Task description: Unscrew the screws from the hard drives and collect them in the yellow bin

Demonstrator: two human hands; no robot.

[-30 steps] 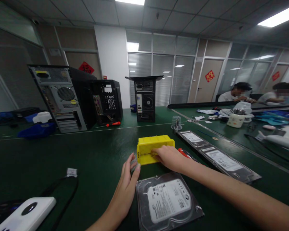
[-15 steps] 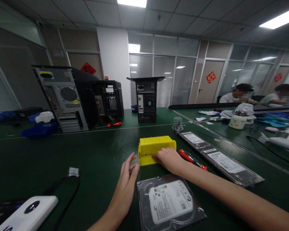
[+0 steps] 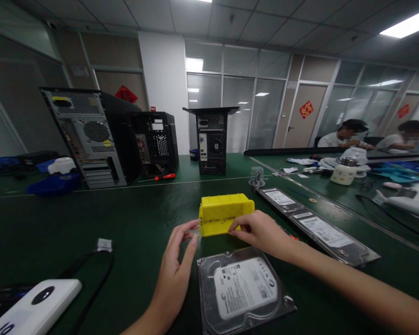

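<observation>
A yellow plastic parts bin point(image 3: 226, 214) lies on its side on the green table, its open side facing me. Small dark bits, too small to name, lie along its inner wall. My left hand point(image 3: 176, 260) is at the bin's left end, fingertips and thumb curled around a clear plastic edge there. My right hand point(image 3: 260, 230) is at the bin's lower right opening, thumb and fingers pinched together; whatever they hold is hidden. Just below both hands a hard drive point(image 3: 244, 288) lies flat, label up.
More hard drives point(image 3: 324, 230) lie in a row at right, with a red-handled screwdriver point(image 3: 293, 237) mostly behind my right arm. A clear cup point(image 3: 257, 177) stands beyond. Computer cases point(image 3: 212, 144) stand at the back. A white device point(image 3: 38, 307) lies front left. People point(image 3: 349, 132) sit far right.
My right hand has drawn back from inside the bin to its lower right edge, fingers now pinched. My left hand has shifted slightly left, still at the bin's end. The view has tilted slightly.
</observation>
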